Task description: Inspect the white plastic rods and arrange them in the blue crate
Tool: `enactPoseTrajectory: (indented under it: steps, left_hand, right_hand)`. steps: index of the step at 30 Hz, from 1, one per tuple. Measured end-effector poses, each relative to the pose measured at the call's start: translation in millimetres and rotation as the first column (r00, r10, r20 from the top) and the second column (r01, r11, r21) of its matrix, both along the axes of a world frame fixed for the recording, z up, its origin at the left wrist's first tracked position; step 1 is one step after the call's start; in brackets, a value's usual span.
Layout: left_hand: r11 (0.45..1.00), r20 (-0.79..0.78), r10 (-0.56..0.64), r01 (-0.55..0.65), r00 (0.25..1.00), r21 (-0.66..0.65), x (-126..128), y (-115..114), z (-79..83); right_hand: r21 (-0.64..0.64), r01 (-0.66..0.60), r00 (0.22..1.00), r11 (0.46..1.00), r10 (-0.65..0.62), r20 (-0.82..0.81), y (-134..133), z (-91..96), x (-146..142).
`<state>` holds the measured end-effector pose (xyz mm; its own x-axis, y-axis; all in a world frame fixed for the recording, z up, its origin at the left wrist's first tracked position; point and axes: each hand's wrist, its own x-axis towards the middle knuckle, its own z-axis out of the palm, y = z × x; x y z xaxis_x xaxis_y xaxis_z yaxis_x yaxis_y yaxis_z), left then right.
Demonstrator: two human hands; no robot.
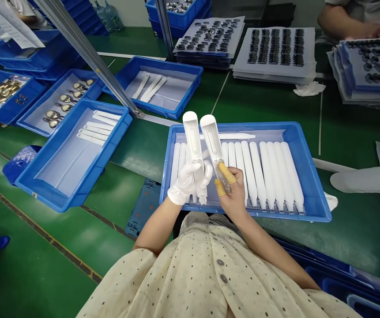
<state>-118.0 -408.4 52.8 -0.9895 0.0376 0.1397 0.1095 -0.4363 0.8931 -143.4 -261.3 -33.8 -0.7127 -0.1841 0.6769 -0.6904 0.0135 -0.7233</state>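
While left hand [189, 182] grips white casing [191, 137] | right hand [232, 191], second casing [212, 138] | any print illegible

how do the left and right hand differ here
The left hand wears a white glove; the right hand is bare but for yellow finger cots. The left hand closes around its white plastic part; the right hand pinches its matching one. Both hands hold their pieces nearly upright above a blue tray.

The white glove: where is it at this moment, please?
In the head view, the white glove is on the left hand, left of centre, gripping a long white plastic piece, beside the right hand, above a blue tray.
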Motion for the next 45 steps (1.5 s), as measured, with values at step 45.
enactPoseTrajectory:
  steps: [45]
  left_hand:
    - [0.967,-0.068,0.251,-0.254,0.966,-0.035,18.8,-30.8,-20.0]
  right_hand:
    - [0.724,-0.278,0.905,0.631,-0.081,0.418,-50.3,-8.4,-56.0]
